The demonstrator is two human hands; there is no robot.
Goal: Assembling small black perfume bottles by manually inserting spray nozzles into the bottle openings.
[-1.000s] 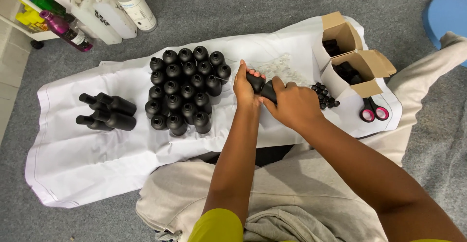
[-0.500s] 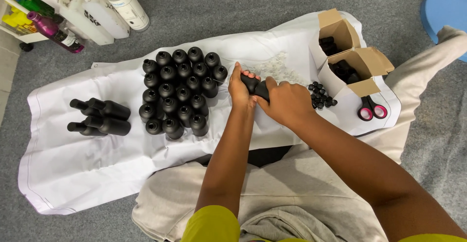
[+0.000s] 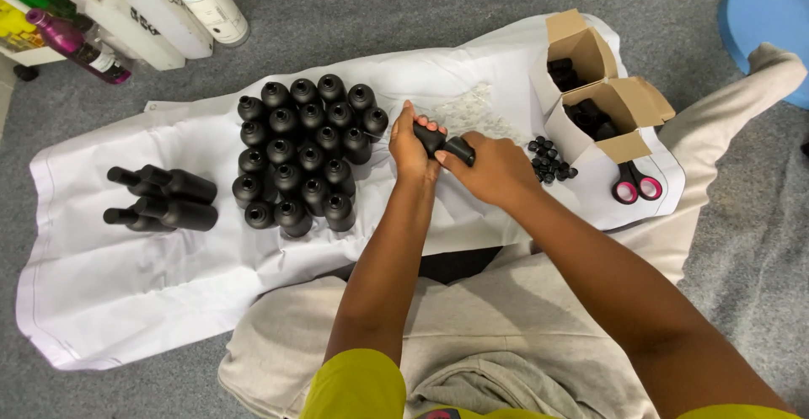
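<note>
Seated on the floor, a person's left hand (image 3: 410, 145) and right hand (image 3: 493, 166) clamp a black bottle (image 3: 442, 143), apparently mid-capping; loose caps (image 3: 549, 160) lie just right of the fingers.

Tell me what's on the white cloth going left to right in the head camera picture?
Black plastic bottles lying on their sides → cluster of upright black bottles → left hand and right hand gripping one black bottle → small black caps → pink-handled scissors.
</note>
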